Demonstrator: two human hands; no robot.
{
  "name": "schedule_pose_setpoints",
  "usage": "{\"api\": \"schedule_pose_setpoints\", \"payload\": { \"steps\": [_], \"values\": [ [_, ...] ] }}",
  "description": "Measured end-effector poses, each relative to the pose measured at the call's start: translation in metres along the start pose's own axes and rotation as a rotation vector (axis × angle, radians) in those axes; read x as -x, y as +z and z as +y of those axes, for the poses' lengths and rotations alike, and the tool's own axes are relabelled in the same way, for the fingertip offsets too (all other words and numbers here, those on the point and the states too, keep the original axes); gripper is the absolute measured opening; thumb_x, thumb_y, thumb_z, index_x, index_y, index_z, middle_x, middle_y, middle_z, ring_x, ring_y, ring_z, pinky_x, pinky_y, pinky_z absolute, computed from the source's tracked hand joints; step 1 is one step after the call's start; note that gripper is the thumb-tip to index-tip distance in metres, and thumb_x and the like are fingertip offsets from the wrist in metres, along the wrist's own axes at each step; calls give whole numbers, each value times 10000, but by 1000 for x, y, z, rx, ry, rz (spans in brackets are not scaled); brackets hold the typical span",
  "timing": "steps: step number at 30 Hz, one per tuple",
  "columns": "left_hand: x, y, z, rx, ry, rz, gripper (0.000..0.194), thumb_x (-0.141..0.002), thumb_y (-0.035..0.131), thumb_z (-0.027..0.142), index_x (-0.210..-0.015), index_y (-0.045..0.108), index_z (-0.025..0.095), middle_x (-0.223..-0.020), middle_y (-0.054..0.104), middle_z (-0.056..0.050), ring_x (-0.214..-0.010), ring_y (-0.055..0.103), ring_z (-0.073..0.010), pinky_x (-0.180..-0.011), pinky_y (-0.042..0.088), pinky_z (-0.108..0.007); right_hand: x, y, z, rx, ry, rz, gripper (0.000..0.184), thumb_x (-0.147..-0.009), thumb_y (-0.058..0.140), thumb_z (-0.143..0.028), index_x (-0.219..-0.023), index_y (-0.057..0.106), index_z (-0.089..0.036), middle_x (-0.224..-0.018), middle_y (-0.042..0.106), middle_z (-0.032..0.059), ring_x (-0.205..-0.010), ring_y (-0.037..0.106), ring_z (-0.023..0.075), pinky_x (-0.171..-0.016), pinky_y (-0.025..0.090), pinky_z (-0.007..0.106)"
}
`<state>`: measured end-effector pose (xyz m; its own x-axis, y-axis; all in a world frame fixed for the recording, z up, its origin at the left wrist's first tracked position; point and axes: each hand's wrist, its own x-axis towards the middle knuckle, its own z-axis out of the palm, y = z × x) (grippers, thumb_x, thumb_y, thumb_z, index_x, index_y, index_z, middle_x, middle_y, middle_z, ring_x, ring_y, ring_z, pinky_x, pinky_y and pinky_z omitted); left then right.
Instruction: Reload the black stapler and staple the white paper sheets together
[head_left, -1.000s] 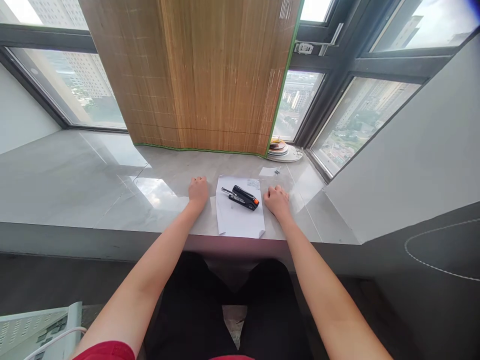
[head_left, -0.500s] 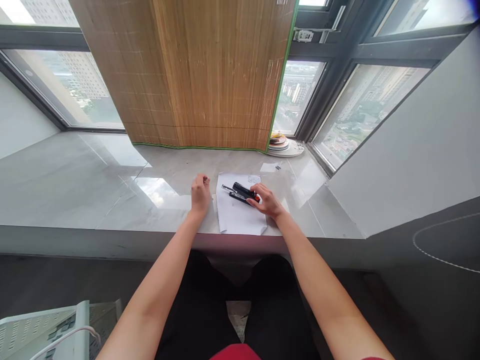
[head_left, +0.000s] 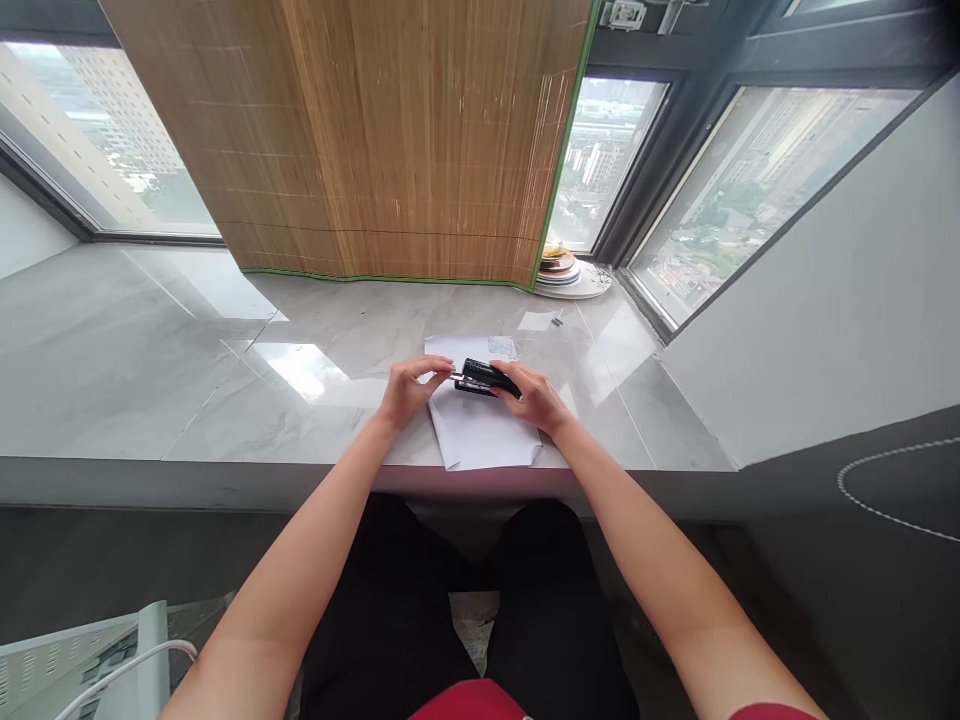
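A black stapler (head_left: 480,377) with an orange end sits just above a white sheet of paper (head_left: 484,435) on the grey marble sill (head_left: 225,380). My right hand (head_left: 534,396) wraps round the stapler's right end. At the left end, the fingers of my left hand (head_left: 409,388) pinch the metal tip of the stapler. Both forearms reach in from below.
A bamboo blind (head_left: 405,140) hangs down to the sill at the back. A stack of plates (head_left: 566,275) stands at the back right by the window. A small paper slip (head_left: 536,321) lies behind the sheet. A white appliance with a cable (head_left: 97,660) is at lower left.
My right hand went from resting beside the paper to gripping the stapler. My left hand moved right and took its metal tip. The camera tilted slightly downward.
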<state>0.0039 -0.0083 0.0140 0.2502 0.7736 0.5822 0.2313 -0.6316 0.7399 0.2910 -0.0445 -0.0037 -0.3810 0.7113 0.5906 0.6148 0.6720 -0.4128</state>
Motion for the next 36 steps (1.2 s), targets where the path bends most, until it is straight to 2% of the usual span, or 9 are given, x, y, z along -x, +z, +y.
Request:
{"api": "schedule_pose_setpoints", "payload": {
  "steps": [3,7,12,21,36],
  "values": [
    [1,-3,0,-60,88,-48,129,-993,777,342,-918,819,246,-1124,856,-74,-1048,815,-258,-993,647,-446,0,-1,2,-1,-25,26,417,-1065,648,-310,-1480,628,-271,-1195,777,121,-1099,755,322,-972,649,496],
    [-1,-4,2,-166,57,-106,85,-998,757,299,-1062,777,246,-1091,836,-52,-999,777,-222,-955,619,-412,-1,-2,1,-14,-34,18,412,-1057,650,-299,-1468,633,-277,-1179,781,116,-1086,757,321,-964,649,492],
    [-3,-4,1,-125,19,-202,265,-956,786,246,-1199,680,236,-1099,829,-58,-1041,731,-223,-953,579,-393,-1,-4,-1,-36,-14,14,392,-1052,645,-291,-1443,646,-267,-1215,778,127,-1105,751,322,-973,640,495],
    [-6,-4,5,-67,-77,-224,241,-915,804,272,-1110,673,217,-1082,830,-82,-1022,760,-237,-932,594,-401,-2,-4,-2,-36,-33,3,375,-1050,641,-278,-1425,651,-256,-1176,775,124,-1080,735,317,-965,632,492],
    [-7,-4,6,-103,-88,-258,211,-887,797,279,-1068,701,230,-1076,827,-61,-994,749,-231,-902,583,-391,-2,-5,-2,-24,-56,11,351,-1068,620,-264,-1418,652,-257,-1157,763,115,-1059,720,304,-952,623,475]
  ]
}}
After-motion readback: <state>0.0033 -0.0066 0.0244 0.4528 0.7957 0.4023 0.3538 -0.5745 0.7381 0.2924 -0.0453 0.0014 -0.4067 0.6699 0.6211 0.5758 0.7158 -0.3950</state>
